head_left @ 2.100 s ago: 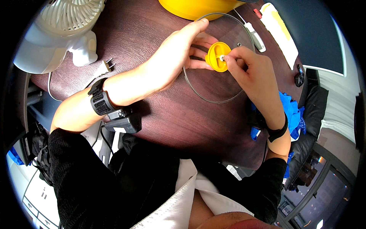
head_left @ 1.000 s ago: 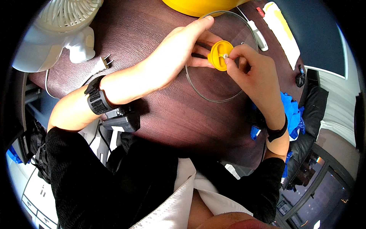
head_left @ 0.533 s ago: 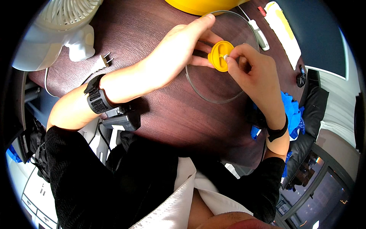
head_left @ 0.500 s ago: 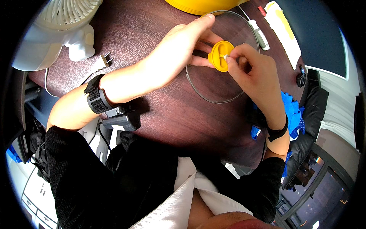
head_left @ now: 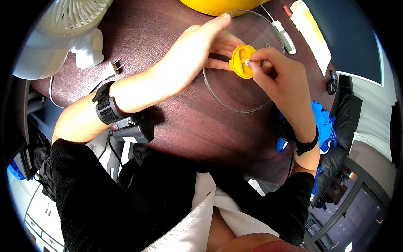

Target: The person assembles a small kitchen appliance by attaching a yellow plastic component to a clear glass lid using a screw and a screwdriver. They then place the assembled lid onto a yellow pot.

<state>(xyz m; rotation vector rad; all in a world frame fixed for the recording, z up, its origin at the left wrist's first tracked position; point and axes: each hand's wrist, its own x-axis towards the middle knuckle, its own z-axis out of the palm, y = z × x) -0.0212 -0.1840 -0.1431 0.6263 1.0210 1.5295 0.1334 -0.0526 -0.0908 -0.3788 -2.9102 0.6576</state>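
A round clear glass lid with a thin metal rim is held tilted above the tabletop. My left hand steadies it, thumb at the rim and fingers reaching to the yellow knob near the lid's middle. The knob shows a recessed face with a bar across it. At its centre, my right hand pinches a small silvery screw between thumb and forefinger. The screw's lower end is hidden in the knob. A small metal vent ring sits in the glass beside my right fingers.
A screwdriver with a grey-white handle lies beyond the lid, next to a white and yellow cloth or packet. A yellow bowl-like vessel stands at the far edge. Left are a white fan and a plug on the brown table.
The lid has shifted slightly upward and left with my left hand. My right fingers have turned a little at the knob, and the screw and vent ring show more clearly.
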